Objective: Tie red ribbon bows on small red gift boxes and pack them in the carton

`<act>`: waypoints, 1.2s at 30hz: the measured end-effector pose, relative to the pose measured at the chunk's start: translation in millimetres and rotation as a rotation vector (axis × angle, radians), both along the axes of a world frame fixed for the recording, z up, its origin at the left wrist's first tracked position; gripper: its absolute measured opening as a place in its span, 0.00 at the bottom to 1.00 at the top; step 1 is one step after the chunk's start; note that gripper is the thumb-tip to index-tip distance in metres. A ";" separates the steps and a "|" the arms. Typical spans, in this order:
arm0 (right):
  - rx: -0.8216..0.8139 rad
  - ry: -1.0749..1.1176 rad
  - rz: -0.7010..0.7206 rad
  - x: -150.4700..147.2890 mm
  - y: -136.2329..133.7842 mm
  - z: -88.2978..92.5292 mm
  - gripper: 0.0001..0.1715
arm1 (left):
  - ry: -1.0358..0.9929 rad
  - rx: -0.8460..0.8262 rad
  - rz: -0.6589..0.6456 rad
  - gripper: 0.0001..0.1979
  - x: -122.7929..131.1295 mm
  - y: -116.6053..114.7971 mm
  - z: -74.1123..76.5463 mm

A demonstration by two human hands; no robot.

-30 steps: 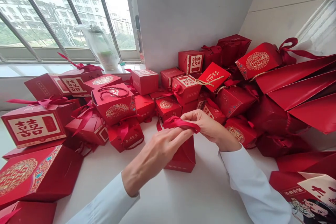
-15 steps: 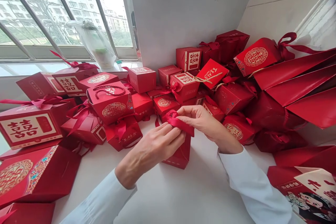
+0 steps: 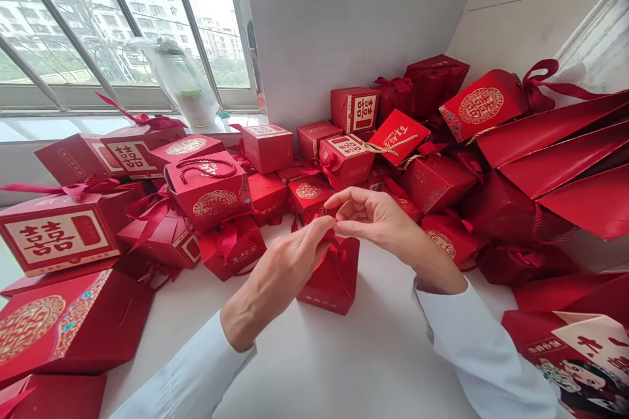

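Hands are close together but not clamped on the same thing: my left hand pinches red ribbon on top of a small red gift box, my right hand is open just beside it, and more red boxes are piled behind on the white counter.

Indoors, apparently on an upper floor, most likely a home: at upper left, a metal-framed window looking out over apartment blocks; at upper centre, a plain white wall; along a white counter, heaps of red double-happiness gift boxes; at right, red paper bags. Nothing shop-like or lab-like in view.
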State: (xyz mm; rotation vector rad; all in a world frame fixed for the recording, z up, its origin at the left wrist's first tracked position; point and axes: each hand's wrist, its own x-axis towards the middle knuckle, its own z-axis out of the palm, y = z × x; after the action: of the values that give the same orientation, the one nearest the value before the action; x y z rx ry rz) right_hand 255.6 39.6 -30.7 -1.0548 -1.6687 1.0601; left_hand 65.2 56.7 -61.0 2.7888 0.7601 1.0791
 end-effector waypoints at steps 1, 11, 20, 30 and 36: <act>0.012 -0.007 -0.024 -1.5 0.7 -0.7 0.12 | -0.024 -0.018 0.006 0.11 0.4 0.8 -0.7; 0.060 -0.181 -0.235 -0.3 -0.5 1.5 0.14 | 0.052 -0.004 -0.044 0.18 -0.9 0.4 -2.3; 0.054 -0.458 -0.433 -11.0 4.6 -6.6 0.15 | 0.055 0.090 -0.048 0.15 4.9 1.2 -16.0; 0.038 -0.506 -0.322 -11.1 -0.3 -2.8 0.11 | -0.025 -0.036 0.075 0.09 8.4 -0.6 -8.7; 0.003 -0.657 -0.186 -23.2 -19.7 5.1 0.19 | -0.057 -0.310 0.108 0.07 7.8 -0.2 2.8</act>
State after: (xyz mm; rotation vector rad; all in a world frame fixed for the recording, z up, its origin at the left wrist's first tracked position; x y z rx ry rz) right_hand 232.4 20.0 -25.6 -1.6389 -2.0152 0.6154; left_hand 73.0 56.5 -58.2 2.4733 0.9875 0.9572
